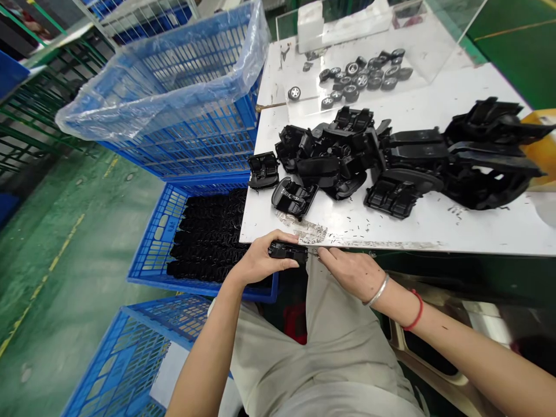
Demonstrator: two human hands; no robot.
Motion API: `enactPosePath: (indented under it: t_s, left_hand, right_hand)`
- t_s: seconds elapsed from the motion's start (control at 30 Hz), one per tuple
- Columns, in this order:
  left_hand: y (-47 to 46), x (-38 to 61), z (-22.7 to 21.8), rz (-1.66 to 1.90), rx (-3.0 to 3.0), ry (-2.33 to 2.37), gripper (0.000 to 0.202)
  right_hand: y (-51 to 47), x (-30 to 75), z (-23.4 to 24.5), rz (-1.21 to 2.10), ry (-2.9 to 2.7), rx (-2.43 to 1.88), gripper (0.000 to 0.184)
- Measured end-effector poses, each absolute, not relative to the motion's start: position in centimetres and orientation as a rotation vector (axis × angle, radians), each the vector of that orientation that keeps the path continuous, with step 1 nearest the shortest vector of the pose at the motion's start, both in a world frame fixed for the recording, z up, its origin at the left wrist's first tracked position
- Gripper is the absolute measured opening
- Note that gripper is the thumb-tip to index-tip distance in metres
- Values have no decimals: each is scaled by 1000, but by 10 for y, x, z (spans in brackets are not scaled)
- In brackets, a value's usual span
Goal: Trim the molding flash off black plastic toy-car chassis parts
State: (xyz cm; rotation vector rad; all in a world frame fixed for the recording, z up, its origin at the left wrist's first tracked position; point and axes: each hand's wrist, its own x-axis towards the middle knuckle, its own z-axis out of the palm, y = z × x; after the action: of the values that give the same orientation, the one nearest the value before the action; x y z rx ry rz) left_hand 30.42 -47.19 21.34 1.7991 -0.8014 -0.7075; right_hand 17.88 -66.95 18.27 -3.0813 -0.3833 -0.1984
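Observation:
My left hand (256, 259) is closed around a small black plastic toy car part (287, 251), held level at the table's front edge above my lap. My right hand (350, 272) is pinched just to its right, at the part's end. A thin, greyish blade-like tool (313, 253) shows between the right fingertips and the part; most of it is hidden by the fingers. On the white table beyond lies a pile of black moulded toy car interiors (319, 168). One seat piece (263, 171) lies apart at the left edge.
Small toy wheels (362, 80) lie inside a clear acrylic box (434, 63) at the back. Black scraps dot the white table (512, 231). To the left, a blue crate (182, 145) lined with plastic stands behind a lower crate (150, 249) holding rows of black parts (204, 237).

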Motion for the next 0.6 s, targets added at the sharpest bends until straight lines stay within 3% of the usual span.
enactPosePath:
  t_s: [0.6]
  left_hand:
    - [-473, 307, 214, -734, 1835, -792, 39]
  right_hand:
    - [-662, 183, 187, 76, -286, -3056, 31]
